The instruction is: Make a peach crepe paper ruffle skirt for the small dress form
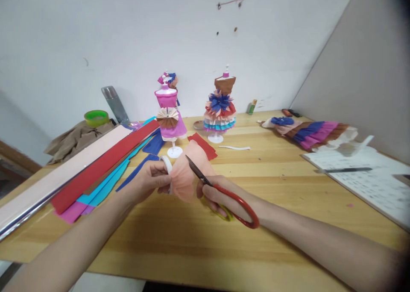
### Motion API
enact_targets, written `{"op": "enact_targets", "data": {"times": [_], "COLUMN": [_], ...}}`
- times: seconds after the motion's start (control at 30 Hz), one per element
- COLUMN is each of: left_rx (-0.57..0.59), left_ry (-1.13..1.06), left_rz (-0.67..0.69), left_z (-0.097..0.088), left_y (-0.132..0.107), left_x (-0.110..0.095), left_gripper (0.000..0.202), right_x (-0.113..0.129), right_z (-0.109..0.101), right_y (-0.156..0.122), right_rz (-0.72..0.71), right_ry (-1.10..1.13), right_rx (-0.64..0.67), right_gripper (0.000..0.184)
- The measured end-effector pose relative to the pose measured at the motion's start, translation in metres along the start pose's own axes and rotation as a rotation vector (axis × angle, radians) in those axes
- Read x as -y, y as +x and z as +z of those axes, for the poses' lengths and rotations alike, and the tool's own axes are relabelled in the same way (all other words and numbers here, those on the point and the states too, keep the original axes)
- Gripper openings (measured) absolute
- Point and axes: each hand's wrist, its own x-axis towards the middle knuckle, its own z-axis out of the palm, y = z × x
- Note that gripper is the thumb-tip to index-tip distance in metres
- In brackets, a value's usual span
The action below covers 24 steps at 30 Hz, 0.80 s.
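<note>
Head view: a dress form in magenta stands just beyond the hands, a second form with a ruffled skirt to its right, nearer the wall. Long paper strips fill the left side of the table: pale pink, red, turquoise and blue. Behind them a green ring rests on brown cloth, near a grey bottle. On the right lie a colourful paper dress and a marked white board.

The peach paper is held above the table's middle, gathered and pleated near the left hand and fanning out toward the right. That hand grasps its gathered end together with a white band. The right hand is wrapped around the handles of red-and-yellow scissors, their blades together, pointing up and left across the paper; whether they touch it cannot be told. A red scrap lies just behind the paper.

Bare wood spreads in front of both hands to the near edge, and between the scissors and the board; a thin white strip lies at the far part of that room
</note>
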Motion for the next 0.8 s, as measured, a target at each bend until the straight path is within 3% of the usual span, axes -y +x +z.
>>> {"op": "enact_targets", "data": {"times": [0.4, 0.63, 0.8], "left_rx": [0.088, 0.111, 0.116], "left_ry": [-0.041, -0.062, -0.093], "left_rz": [-0.011, -0.012, -0.014], "left_z": [0.001, 0.0, 0.002], "left_y": [-0.001, -0.002, -0.002], "left_x": [0.004, 0.004, 0.001], "left_gripper": [0.041, 0.039, 0.039], "right_x": [0.008, 0.026, 0.021], "right_z": [-0.001, -0.001, -0.005], "right_y": [-0.003, -0.001, 0.002], "right_rz": [0.048, -0.068, -0.086], "right_ry": [-0.118, -0.329, -0.503], "right_rx": [-0.008, -0.043, -0.108], "right_gripper": [0.031, 0.016, 0.012]}}
